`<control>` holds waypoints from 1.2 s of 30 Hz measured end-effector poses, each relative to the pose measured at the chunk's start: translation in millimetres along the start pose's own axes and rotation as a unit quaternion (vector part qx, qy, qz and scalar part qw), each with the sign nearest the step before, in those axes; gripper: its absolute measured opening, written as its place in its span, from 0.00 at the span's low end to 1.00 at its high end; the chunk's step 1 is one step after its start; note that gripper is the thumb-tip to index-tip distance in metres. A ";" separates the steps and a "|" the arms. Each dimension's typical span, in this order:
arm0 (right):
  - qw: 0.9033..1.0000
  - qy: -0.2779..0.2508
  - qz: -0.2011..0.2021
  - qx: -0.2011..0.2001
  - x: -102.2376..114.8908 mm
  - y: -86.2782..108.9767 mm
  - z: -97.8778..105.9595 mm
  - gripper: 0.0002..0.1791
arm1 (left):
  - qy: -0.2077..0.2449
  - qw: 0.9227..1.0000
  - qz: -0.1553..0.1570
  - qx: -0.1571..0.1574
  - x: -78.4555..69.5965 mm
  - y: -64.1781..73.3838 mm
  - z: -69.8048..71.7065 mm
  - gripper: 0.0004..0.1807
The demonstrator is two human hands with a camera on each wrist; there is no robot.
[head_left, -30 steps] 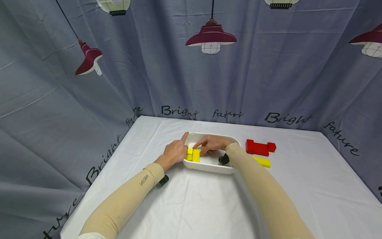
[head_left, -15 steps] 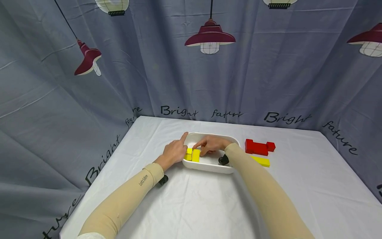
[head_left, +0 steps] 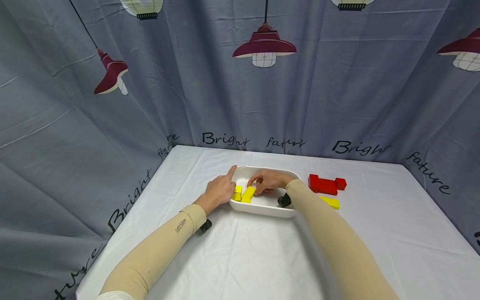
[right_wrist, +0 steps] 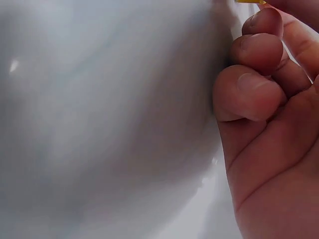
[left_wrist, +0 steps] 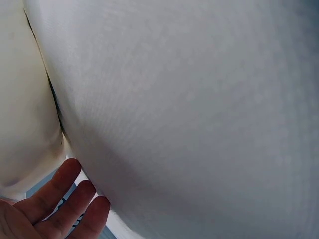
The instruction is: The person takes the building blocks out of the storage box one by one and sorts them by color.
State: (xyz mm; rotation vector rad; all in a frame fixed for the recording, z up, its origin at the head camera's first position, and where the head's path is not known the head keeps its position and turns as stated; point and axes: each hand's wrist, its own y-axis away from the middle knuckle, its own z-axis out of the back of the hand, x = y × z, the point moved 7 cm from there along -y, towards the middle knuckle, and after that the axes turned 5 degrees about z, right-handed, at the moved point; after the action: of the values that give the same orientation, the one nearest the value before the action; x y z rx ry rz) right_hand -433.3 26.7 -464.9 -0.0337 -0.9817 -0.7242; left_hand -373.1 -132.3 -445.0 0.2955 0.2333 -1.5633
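Observation:
A white rectangular tray (head_left: 262, 211) lies on the table. My left hand (head_left: 219, 191) rests on its left rim, index finger extended toward the far corner; in the left wrist view, several fingers (left_wrist: 62, 204) are extended beside a white surface. Inside the tray, my right hand (head_left: 269, 180) pinches the far end of a yellow block (head_left: 248, 195), which lies at an angle. Small yellow blocks (head_left: 237, 193) sit left of it against the tray's left end. The right wrist view shows curled fingers (right_wrist: 254, 94) and a sliver of yellow (right_wrist: 250, 1) at the top.
Right of the tray, several red blocks (head_left: 327, 186) stand touching on the white tablecloth (head_left: 240, 254). A yellow block (head_left: 330, 203) lies in front of them, partly hidden by the right sleeve (head_left: 330, 233). A grey printed curtain (head_left: 210, 96) hangs behind the table.
The yellow block's far end has swung right, away from the small blocks, with my right hand shifting slightly right; earlier the block stood straight against them. My left hand stays put.

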 end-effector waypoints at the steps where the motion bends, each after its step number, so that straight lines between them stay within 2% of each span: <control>1: 1.000 0.005 0.000 -0.001 -0.5 1.0 0.7 0.19 | -0.001 1.000 -0.001 -0.001 0.2 -0.2 -0.2 0.34; 8: 1.000 0.006 -0.014 -0.010 -4.2 8.6 3.5 0.18 | -0.004 1.000 0.001 -0.004 2.3 -0.6 -1.0 0.34; 20: 1.000 0.005 -0.008 -0.023 -11.4 12.5 3.6 0.21 | -0.002 1.000 -0.002 -0.006 0.6 0.2 -1.0 0.34; 36: 0.999 -0.023 -0.018 -0.024 -17.1 13.4 3.6 0.18 | 0.001 1.000 0.002 -0.005 0.6 -0.7 -1.4 0.34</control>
State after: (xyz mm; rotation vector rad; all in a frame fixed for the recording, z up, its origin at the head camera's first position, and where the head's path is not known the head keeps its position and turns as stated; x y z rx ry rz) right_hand -434.2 47.5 -472.1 -0.0745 -1.0104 -0.7834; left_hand -373.7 -132.3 -446.6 0.2895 0.2413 -1.5574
